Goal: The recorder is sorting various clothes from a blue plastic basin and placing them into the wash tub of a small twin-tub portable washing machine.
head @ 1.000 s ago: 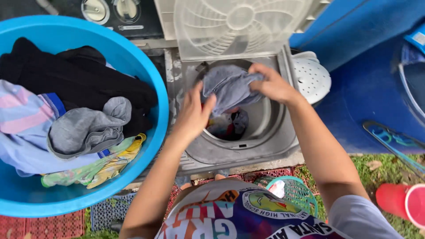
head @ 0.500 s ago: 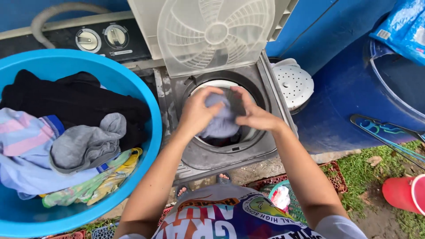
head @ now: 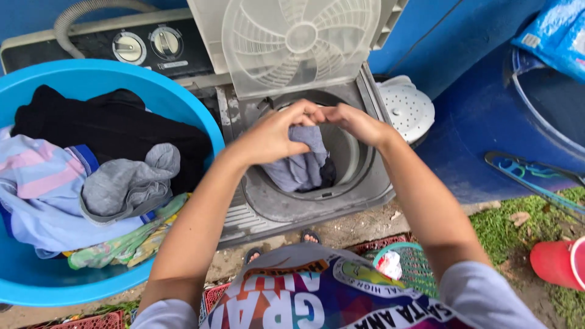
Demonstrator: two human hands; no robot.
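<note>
My left hand [head: 274,134] and my right hand [head: 352,122] meet above the round spin tub [head: 353,161] of a grey washing machine [head: 268,207]. Both grip the top of a grey-blue garment [head: 301,167], which hangs down into the tub. The machine's pale slotted lid [head: 292,42] stands raised behind my hands. What lies deeper in the tub is hidden by the garment.
A blue basin [head: 210,122] at left holds black, grey, striped and floral clothes. Two dials [head: 149,44] sit on the machine's panel. A white perforated disc [head: 408,109] rests at right by a blue barrel [head: 499,128]. A red cup [head: 557,262], hangers [head: 530,176] and a green basket [head: 414,262] are near.
My hands pushed the garment down into the tub, then lifted its top edge up again with fingers pinched together. The view shifted slightly.
</note>
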